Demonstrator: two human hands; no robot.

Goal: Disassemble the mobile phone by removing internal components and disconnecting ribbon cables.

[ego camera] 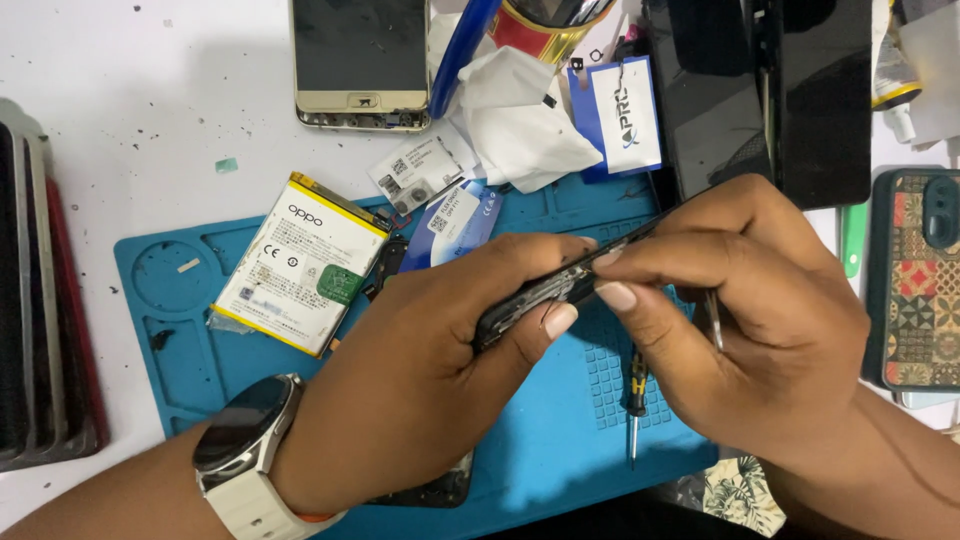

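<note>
My left hand (420,370) grips a black phone frame (555,285) edge-on above a blue work mat (180,330). My right hand (745,310) pinches the frame's upper edge with thumb and fingers, and thin metal tweezers (714,322) poke out under that hand. A watch with a white strap (245,445) is on my left wrist. A white phone battery with yellow edges (300,262) lies on the mat to the left of my hands. A small screwdriver (634,400) lies on the mat below my right hand.
A gold phone (360,62) lies face up at the top. A black phone panel (770,90) is at the top right, a patterned phone case (920,285) at the right edge. Crumpled white paper (520,110), small cards and a red-gold can sit behind the mat. Stacked trays (40,300) stand left.
</note>
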